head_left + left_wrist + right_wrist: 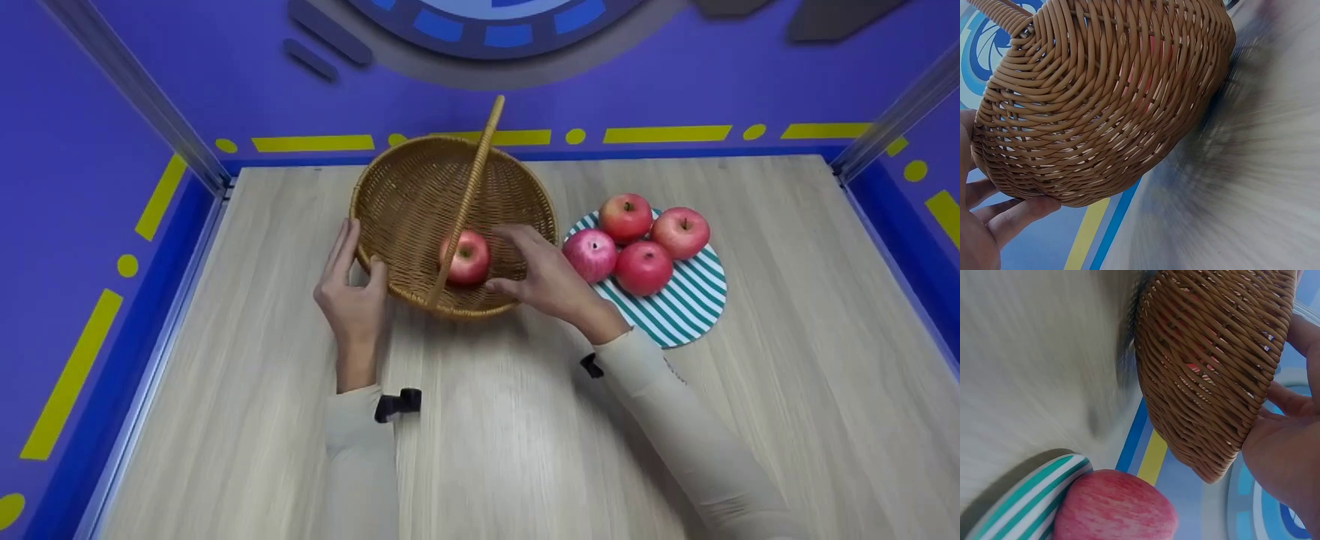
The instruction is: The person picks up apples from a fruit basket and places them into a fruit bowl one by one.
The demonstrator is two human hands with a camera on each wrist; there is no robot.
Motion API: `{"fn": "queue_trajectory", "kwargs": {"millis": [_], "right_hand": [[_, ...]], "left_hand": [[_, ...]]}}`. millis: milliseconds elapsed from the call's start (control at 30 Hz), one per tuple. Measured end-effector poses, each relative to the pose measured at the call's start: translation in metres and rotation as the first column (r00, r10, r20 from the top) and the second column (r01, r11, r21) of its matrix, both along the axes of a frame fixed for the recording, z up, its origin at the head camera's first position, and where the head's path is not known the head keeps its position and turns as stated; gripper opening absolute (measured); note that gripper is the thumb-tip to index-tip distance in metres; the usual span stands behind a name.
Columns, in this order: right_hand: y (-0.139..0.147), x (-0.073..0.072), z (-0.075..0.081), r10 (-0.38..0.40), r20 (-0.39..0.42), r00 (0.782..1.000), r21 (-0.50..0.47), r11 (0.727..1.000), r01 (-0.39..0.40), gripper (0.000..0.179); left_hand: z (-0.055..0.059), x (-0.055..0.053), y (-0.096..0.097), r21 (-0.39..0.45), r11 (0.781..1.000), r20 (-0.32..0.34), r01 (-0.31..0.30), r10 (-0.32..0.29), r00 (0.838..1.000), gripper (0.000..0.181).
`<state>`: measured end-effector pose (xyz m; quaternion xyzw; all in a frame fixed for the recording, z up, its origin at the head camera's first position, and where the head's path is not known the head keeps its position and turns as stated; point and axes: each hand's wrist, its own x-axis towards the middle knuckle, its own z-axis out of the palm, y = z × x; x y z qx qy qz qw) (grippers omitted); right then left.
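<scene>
A brown wicker basket (pixel 409 195) with one arched handle stands at the back of the table, and a red apple (pixel 474 264) lies inside it, partly behind the handle. My left hand (pixel 352 300) grips the basket's left rim, thumb at the inner side and fingers along the outside; in the left wrist view those fingers (pixel 1024 219) bear on the wicker. Over the right rim reaches my right hand (pixel 551 277), its fingers and thumb spread just right of the apple with a small gap between. Through the weave, red shows in both wrist views.
Right of the basket, several red apples (pixel 645 268) sit on a round green-and-white striped plate (pixel 690 315). Blue-purple panels (pixel 300 105) with yellow marks wall the table (pixel 480 450) at the back and both sides.
</scene>
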<state>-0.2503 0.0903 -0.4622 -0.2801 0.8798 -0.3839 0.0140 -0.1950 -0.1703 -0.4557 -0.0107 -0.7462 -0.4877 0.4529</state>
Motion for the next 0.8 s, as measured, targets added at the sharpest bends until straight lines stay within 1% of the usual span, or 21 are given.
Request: {"fn": "queue_trajectory", "kwargs": {"millis": [100, 233, 367, 500, 633, 800], "right_hand": [[-0.004, -0.002, 0.001, 0.005, 0.014, 1.000, 0.056, 0.998, -0.006, 0.078], [-0.011, -0.005, 0.003, 0.017, 0.023, 1.000, 0.122, 0.992, -0.020, 0.079], [-0.018, -0.009, 0.001, 0.031, 0.023, 0.999, 0.156, 0.987, -0.034, 0.079], [-0.026, -0.013, -0.002, 0.032, 0.043, 0.999, 0.194, 0.980, -0.040, 0.080], [-0.030, -0.016, -0.001, 0.016, 0.066, 0.998, 0.219, 0.975, -0.030, 0.079], [-0.033, -0.020, 0.000, 0.015, 0.077, 0.997, 0.240, 0.970, -0.033, 0.081]], "left_hand": [[0.002, 0.002, 0.000, 0.003, 1.000, 0.000, 0.003, -0.003, 1.000, 0.048], [0.001, 0.002, 0.000, 0.017, 1.000, 0.005, 0.003, -0.003, 1.000, 0.048], [-0.001, 0.001, 0.000, 0.022, 1.000, 0.002, 0.002, -0.002, 1.000, 0.049], [-0.001, 0.001, 0.001, 0.017, 1.000, -0.007, 0.005, -0.005, 1.000, 0.049], [-0.001, 0.001, 0.001, 0.023, 1.000, 0.001, 0.012, -0.012, 1.000, 0.048], [0.000, 0.001, -0.001, 0.037, 0.999, 0.024, 0.014, -0.015, 1.000, 0.048]]}}
